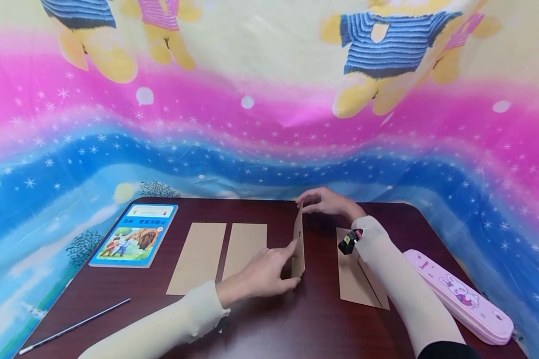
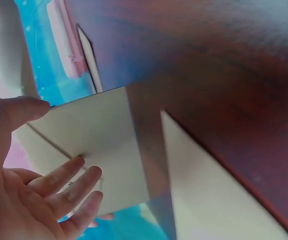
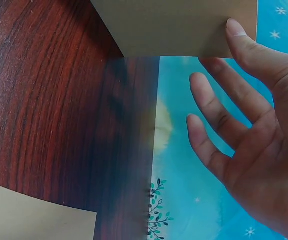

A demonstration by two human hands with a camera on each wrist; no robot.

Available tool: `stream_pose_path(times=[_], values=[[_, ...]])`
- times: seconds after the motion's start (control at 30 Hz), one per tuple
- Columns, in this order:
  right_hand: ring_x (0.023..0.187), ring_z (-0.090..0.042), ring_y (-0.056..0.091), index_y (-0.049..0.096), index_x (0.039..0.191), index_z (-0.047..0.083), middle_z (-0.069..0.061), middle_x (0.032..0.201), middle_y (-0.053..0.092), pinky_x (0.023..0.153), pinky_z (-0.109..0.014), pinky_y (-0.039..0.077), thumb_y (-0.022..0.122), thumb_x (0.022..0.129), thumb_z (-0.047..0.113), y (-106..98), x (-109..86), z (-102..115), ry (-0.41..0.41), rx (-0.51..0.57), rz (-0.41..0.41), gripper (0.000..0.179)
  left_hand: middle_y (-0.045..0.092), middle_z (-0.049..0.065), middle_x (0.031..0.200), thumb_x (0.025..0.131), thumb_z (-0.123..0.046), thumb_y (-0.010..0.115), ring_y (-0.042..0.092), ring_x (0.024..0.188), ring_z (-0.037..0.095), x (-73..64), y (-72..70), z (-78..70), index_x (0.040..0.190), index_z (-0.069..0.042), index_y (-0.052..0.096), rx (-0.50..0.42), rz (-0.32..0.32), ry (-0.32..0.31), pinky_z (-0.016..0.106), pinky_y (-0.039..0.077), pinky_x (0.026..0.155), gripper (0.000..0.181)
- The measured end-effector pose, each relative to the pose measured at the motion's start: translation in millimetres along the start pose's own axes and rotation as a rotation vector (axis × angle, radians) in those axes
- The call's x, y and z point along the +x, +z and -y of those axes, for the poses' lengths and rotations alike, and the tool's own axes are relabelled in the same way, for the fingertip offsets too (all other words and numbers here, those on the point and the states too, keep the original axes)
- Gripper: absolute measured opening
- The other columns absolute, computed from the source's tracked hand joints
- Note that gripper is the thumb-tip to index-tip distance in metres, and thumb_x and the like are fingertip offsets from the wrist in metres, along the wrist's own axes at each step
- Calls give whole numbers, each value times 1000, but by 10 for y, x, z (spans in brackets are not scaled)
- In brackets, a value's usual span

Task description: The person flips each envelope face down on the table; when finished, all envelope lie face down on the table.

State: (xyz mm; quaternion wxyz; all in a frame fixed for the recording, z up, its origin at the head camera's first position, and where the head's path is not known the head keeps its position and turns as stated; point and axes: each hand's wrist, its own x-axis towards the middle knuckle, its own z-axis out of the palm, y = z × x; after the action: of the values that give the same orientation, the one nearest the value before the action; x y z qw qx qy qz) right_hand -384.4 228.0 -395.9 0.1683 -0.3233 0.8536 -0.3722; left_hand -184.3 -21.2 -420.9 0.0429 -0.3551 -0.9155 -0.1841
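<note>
A brown kraft-paper envelope (image 1: 299, 249) stands on edge above the middle of the table. My left hand (image 1: 265, 271) holds its near end, with the thumb at the edge and fingertips against the face that shows a slanting seam in the left wrist view. At the far upper corner, my right hand (image 1: 330, 203) pinches it; the right wrist view shows the thumb (image 3: 239, 37) on one face and the index finger partly hidden behind. Two more brown envelopes (image 1: 199, 257) lie flat side by side to the left. Another envelope (image 1: 352, 281) with a diagonal seam lies under the right forearm.
A blue picture-covered book (image 1: 136, 234) lies at the back left of the dark wooden table (image 1: 269, 329). A thin dark stick (image 1: 76, 325) is at the front left, and a pink pencil case (image 1: 460, 296) on the right. A patterned curtain (image 1: 269, 124) hangs behind.
</note>
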Motion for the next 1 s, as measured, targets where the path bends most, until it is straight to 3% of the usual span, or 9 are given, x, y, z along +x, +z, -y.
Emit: stream_pose_path(times=[0.17,0.4,0.63,0.8,1.0], values=[[106,-24,70,68,132,15,-20,133,68,82,-34,55,68,99,15,-8,14,7,4,-10,5,32,73,0,130,94,-43,72,70,118,13,-7,-131,-48,160,-12,35,-25,-39,20,39,54,102,82],[110,-25,71,68,132,14,-16,131,69,97,-57,54,69,98,14,-14,14,37,15,-3,8,34,74,-3,125,93,-39,73,70,111,9,6,-246,-87,145,-21,60,10,-87,85,36,57,93,57],[110,-32,71,65,134,10,-18,130,69,96,-62,52,68,99,14,7,11,81,-1,-23,16,36,75,-4,124,94,-42,70,71,112,11,12,-261,-123,131,-21,72,88,-102,99,34,56,86,43],[111,-34,71,64,136,8,-24,131,68,96,-58,54,66,100,11,52,9,44,20,-35,12,37,75,-4,124,94,-43,70,71,111,12,13,-278,-156,131,-22,73,126,-95,96,29,52,78,42],[99,-25,72,71,127,4,-13,119,73,85,-36,57,66,100,12,171,36,-66,11,-215,-10,29,76,-5,122,94,-43,69,72,107,12,26,-284,-172,130,-23,73,151,-90,95,25,46,71,42]])
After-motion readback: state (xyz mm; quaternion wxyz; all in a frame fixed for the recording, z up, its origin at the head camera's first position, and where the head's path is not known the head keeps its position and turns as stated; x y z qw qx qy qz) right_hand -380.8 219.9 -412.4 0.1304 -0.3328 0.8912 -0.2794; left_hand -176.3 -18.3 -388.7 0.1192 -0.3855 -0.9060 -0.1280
